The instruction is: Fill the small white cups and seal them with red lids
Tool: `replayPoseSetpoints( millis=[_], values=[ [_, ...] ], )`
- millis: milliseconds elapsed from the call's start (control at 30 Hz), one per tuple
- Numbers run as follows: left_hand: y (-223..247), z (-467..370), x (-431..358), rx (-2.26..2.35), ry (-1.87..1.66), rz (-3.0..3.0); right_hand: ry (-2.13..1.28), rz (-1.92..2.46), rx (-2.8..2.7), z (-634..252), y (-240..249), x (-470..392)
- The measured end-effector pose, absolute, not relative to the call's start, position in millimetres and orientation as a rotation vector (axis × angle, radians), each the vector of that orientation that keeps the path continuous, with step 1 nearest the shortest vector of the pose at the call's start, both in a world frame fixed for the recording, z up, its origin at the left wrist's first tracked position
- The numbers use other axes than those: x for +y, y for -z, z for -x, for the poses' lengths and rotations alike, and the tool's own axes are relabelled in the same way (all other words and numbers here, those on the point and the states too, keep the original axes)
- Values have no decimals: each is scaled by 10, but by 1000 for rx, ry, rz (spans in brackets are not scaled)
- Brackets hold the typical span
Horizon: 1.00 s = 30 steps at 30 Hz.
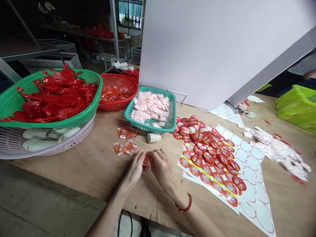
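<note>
My left hand and my right hand meet over the table, fingers closed around a small red piece. Most of that piece is hidden by the fingers. Just beyond my left hand lie several small orange-red packets. A short stack of white round caps rests on its side beyond my right hand. To the right, many red oval labelled pieces are heaped on a sticker sheet with round cut-outs.
A teal basket holds pale pink packets; a red basket holds orange packets. At left, a green basket of red plastic parts sits on a white basket. White wrappers and a lime crate lie right. A white panel stands behind.
</note>
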<state>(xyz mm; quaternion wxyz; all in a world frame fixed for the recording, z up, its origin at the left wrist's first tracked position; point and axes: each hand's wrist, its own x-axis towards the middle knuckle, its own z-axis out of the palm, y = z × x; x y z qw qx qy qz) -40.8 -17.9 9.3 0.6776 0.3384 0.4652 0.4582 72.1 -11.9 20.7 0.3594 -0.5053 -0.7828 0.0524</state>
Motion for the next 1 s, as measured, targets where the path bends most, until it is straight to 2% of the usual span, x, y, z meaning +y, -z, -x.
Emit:
replayPoseSetpoints(
  millis=[67,233,433,567,833,1000],
  values=[
    [-77,371,-169,1077,-1048,-747,-118,1255,-2042,-731,-162,-192],
    [-99,342,-150,1093,-1075,-733,-409,1238,-2081,-788,-189,-344],
    [-143,360,-156,1042,-987,-709,-832,1177,-1723,-1028,-258,-284],
    [-89,430,-136,1069,-981,-682,-672,1273,-1407,-1350,-357,-50],
    [-198,664,-79,1098,-1060,-647,-393,1404,-1525,-1635,-730,688],
    [-298,817,-100,1079,-1093,-613,-313,1571,-1592,-2056,-903,735]
  ],
)
